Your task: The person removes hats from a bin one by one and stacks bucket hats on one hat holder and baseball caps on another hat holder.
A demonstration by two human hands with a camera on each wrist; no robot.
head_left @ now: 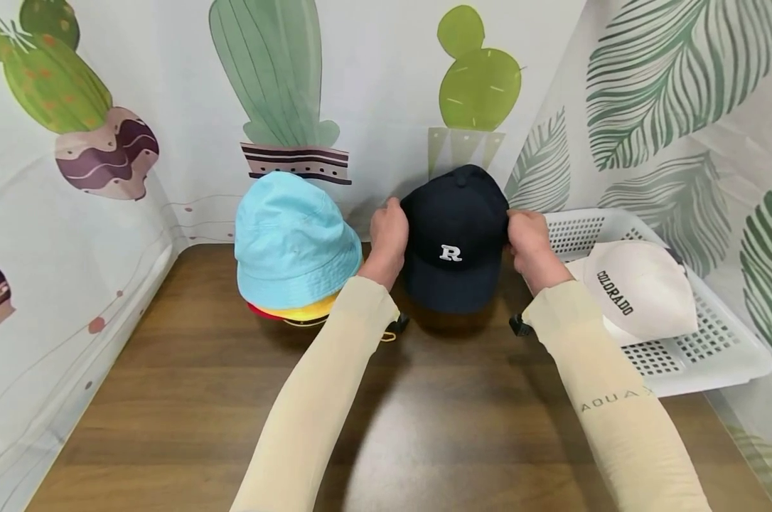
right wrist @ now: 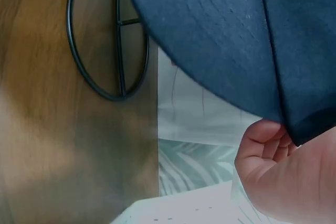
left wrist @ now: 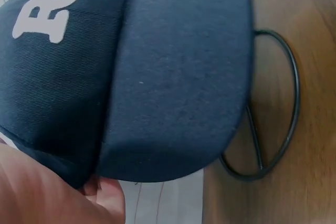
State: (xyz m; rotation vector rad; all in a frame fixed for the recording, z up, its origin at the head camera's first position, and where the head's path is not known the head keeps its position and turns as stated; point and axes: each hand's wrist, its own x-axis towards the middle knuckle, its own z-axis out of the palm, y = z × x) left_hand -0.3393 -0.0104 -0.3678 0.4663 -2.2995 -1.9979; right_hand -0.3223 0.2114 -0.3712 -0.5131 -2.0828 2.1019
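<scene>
A navy baseball cap (head_left: 459,220) with a white letter R is held upright near the back wall, its brim facing down and toward me. My left hand (head_left: 388,238) grips the cap's left edge, and my right hand (head_left: 532,245) pinches the opposite edge. Both wrist views show fingers curled under the rim beside the brim. Below the cap, a black wire stand (left wrist: 297,87) with a round base rests on the wooden table; the cap hides its upper part. Whether the cap touches the stand cannot be told.
Left of the cap, a light blue bucket hat (head_left: 290,235) sits over a yellow hat (head_left: 312,311) and something red. On the right, a white plastic basket (head_left: 738,355) holds a cream cap (head_left: 648,291) lettered COLORADO. A cactus-printed cloth (head_left: 386,92) hangs behind the table (head_left: 200,398).
</scene>
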